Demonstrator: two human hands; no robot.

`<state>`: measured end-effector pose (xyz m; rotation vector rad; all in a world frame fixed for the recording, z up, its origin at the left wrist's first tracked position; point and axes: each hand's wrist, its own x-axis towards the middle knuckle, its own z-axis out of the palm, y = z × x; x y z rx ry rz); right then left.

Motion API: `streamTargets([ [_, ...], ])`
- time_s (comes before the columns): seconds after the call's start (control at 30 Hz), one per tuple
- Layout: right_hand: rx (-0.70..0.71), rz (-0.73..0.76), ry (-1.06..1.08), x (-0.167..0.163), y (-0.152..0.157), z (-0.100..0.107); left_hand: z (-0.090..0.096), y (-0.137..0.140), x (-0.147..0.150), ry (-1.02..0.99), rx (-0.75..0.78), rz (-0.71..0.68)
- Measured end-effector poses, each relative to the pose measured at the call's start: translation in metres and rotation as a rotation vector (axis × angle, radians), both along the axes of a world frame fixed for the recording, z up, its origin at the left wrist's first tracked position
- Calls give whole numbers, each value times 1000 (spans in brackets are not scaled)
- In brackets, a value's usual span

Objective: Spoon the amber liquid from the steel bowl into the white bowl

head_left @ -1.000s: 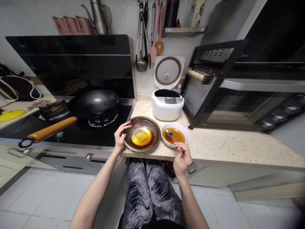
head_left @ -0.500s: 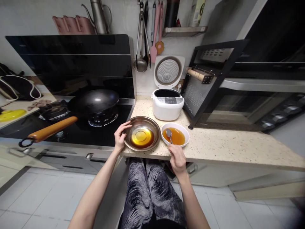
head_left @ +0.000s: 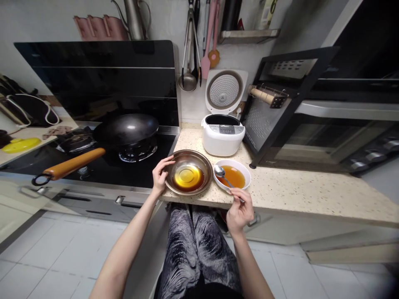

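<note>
My left hand is closed on the left rim of a metal bowl, thumb and fingers around its edge. Amber liquid lies in the bottom of that bowl. In the fingers of my right hand is a metal spoon, gripped by its handle. The spoon's head is over the left side of a white bowl, which holds orange-brown liquid. Both bowls stand side by side near the front edge of the speckled counter.
Behind the bowls is a white rice cooker with its lid raised. On the left, a black wok sits on the stove, its wooden handle pointing toward the front left. A black oven occupies the right side.
The spoon's head has come up out of the orange-brown liquid to the bowl's left side. My right hand has shifted right, tilting the handle. My left hand keeps its hold on the metal bowl.
</note>
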<state>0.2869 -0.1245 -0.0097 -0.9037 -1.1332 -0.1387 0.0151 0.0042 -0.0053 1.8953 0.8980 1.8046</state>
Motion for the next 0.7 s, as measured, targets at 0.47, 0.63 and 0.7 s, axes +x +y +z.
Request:
streamTargets([
  [0.47,-136,254,-109,-35,4,-8,0,0,0,5,-5,4],
  [0.63,-193,282,-70,-36,7,-11,0,0,0,11,-3,-7],
  [0.7,-210,291,-54,-36,8,-13,0,0,0,17,0,-6],
])
